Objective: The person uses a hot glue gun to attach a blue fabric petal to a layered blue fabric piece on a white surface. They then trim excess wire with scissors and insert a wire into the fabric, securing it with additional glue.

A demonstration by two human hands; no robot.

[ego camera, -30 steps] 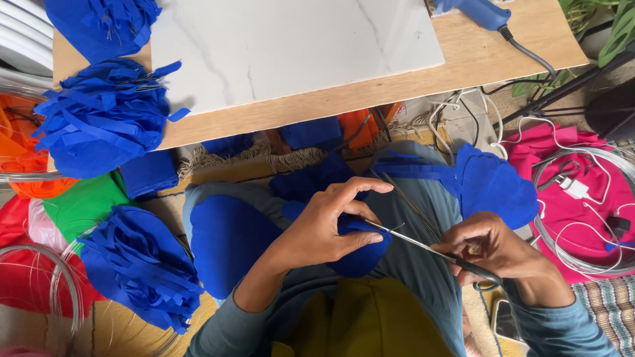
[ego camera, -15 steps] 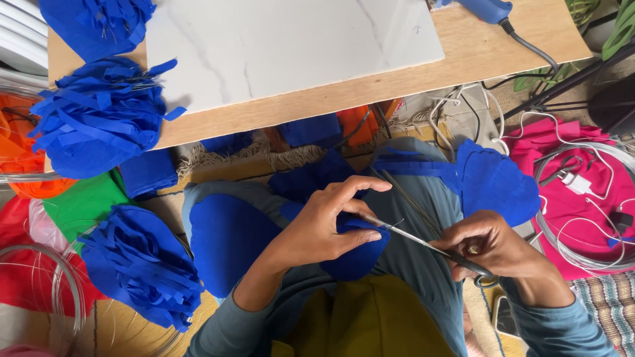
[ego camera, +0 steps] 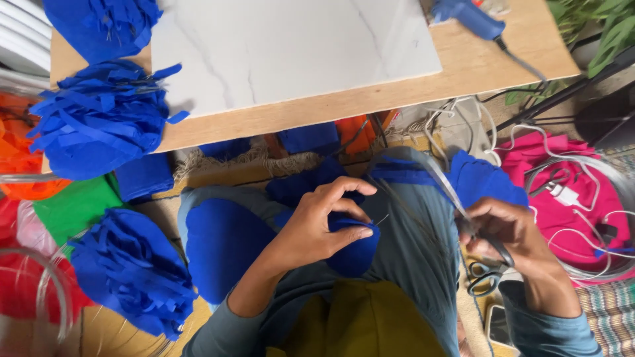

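My left hand (ego camera: 321, 228) is over my lap and pinches a folded blue paper piece (ego camera: 354, 254) between thumb and fingers. A short wire tip sticks out beside the thumb. Off to the right, my right hand (ego camera: 509, 238) is closed on a thin wire (ego camera: 446, 188) that arcs up and left across my knee. More blue paper (ego camera: 225, 244) is spread over my left thigh. A pair of scissors (ego camera: 486, 277) lies just under the right hand.
A wooden table (ego camera: 503, 63) ahead carries a white marble-look board (ego camera: 284, 46) and a blue glue gun (ego camera: 469, 16). Fringed blue paper bundles (ego camera: 99, 122) (ego camera: 132, 281) sit at left, beside green (ego camera: 73, 205) and orange sheets. Pink cloth with white cables (ego camera: 569, 192) lies at right.
My right hand has drawn away to the right and slightly up, and the long wire no longer spans straight between both hands. The left hand keeps its pinch on the blue piece.
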